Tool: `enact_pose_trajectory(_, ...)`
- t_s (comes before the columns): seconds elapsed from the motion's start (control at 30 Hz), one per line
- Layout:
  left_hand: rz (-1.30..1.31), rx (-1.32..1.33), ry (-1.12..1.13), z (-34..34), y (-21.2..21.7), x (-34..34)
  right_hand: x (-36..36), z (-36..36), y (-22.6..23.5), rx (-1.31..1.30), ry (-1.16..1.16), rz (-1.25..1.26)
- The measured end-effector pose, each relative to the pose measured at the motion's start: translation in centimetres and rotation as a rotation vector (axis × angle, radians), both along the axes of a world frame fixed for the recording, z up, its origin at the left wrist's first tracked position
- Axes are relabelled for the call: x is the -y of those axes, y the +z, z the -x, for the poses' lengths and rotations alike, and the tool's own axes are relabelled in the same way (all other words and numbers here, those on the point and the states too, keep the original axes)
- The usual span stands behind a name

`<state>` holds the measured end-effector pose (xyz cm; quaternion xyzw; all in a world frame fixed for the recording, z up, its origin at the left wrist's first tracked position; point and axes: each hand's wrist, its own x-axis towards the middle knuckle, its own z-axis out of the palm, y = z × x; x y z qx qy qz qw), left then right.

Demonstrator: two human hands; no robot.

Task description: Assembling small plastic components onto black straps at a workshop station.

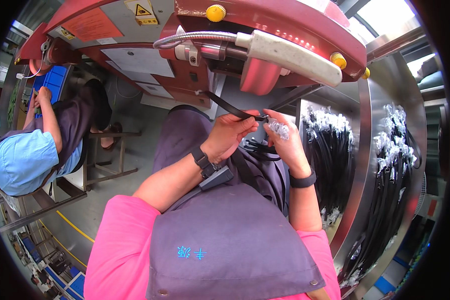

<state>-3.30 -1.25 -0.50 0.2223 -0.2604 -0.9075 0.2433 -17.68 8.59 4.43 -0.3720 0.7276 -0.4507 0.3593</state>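
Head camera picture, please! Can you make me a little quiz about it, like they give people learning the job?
1. Pick one: the round knobs on the red machine are
A) blue
B) yellow
C) green
2. True or false: the dark bundles with clear wrapping are on the left side of the picture.
3. Fill the gap: the left hand pinches a long black ____.

Key:
1. B
2. False; the dark bundles with clear wrapping are on the right side.
3. strap
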Motion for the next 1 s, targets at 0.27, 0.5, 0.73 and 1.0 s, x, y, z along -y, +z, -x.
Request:
enact_pose_trajectory(0.27, -0.023, -0.064, 0.021, -0.1, 0.3, -0.2, 0.0, 0.5, 0.1, 0.140, -0.027, 0.150)
enact_pose_trajectory(0.5, -0.128, -0.076, 0.064, 0.5, 1.3, -0.2, 1.4, 0.0, 0.1, 0.184, -0.129, 0.289)
enact_pose_trajectory(0.73, -0.180, -0.128, 0.075, 0.8, 2.4, 0.2, 2.5, 0.3, 1.3, 0.165, -0.128, 0.297)
enact_pose_trajectory(1.0, -0.255, -0.157, 0.134, 1.7, 2.6, -0.4, 3.5, 0.6, 2.1, 0.131, -0.134, 0.306)
